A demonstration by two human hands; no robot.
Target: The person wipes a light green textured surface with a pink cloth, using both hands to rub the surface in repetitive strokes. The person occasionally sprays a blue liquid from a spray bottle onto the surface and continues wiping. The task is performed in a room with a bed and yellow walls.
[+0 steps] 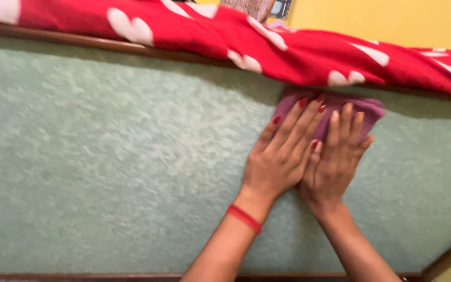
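Purple folded cloth [364, 108] | long axis left-right, upper right of frame | under fingertips of left hand [280, 156] and right hand [335, 159] | both pressed flat, fingers together, clamped on nothing

under both sets of fingers: purple cloth [364, 108], soft, matt, fine woven look. around and below the fingers: pale green surface [105, 156], matt, mottled texture, rough-looking. beyond the fingertips: red blanket [309, 52] with white patches, fleecy, matt. along the green surface's far and near edges: dark wood frame [79, 43], smooth, slight sheen. behind the blanket: yellow wall [392, 21], matt, smooth.
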